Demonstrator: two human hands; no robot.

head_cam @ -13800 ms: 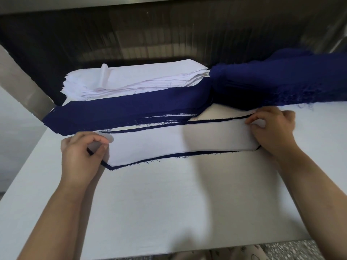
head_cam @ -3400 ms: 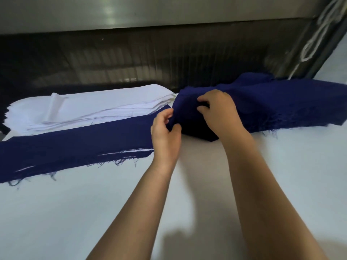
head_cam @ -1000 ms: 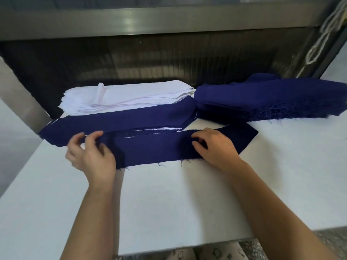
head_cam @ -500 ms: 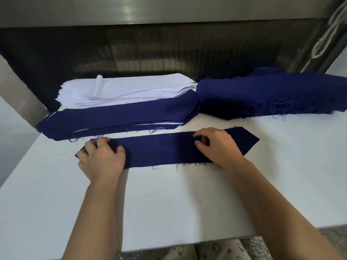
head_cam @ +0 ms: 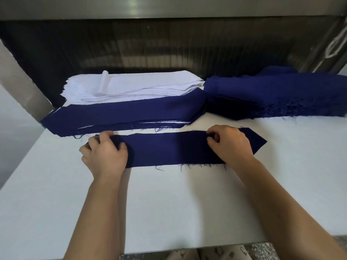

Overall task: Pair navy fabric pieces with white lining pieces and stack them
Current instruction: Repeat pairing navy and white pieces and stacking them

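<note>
A navy fabric piece [head_cam: 169, 149], a long strip pointed at its right end, is laid flat on the white table [head_cam: 169, 203]. Its left end is gripped by the curled fingers of the left hand [head_cam: 105, 152]. Its far edge, towards the right, is pinched by the right hand [head_cam: 229, 145]. Just beyond it, a stack of paired pieces [head_cam: 122, 115] is seen. A white lining stack [head_cam: 131, 85] lies at the far left and a navy pile [head_cam: 272, 94] at the far right.
</note>
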